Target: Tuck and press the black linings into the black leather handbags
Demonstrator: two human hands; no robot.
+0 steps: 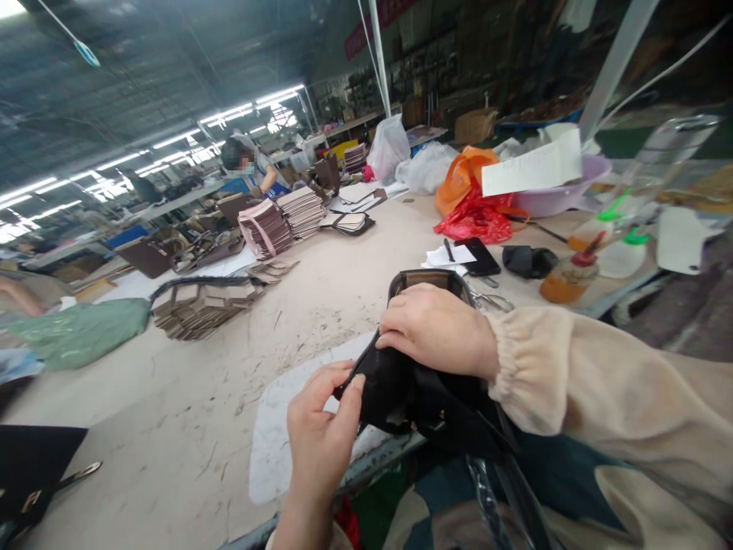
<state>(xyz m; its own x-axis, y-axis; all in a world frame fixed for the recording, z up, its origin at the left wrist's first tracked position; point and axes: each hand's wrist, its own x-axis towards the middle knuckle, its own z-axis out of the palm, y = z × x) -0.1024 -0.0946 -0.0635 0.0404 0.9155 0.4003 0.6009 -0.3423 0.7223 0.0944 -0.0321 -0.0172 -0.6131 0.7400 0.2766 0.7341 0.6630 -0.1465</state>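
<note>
A black leather bag (pixel 401 382) lies at the near edge of the workbench, partly on a white pad (pixel 275 428). My left hand (pixel 321 435) pinches the bag's near left edge between thumb and fingers. My right hand (pixel 438 328), in a beige sleeve, is curled over the top of the bag and presses on it. The bag's open mouth (pixel 429 279) with a brown lining shows just beyond my right hand.
Stacks of brown leather pieces (pixel 200 305) and tall stacks (pixel 286 218) sit farther out on the bench (pixel 188 397). A phone (pixel 478 256), glue bottles (pixel 566 279), red and orange bags (pixel 473 202) and a pink basin (pixel 561 195) lie to the right. Another black bag (pixel 34 473) is at lower left. A person (pixel 249 168) works far off.
</note>
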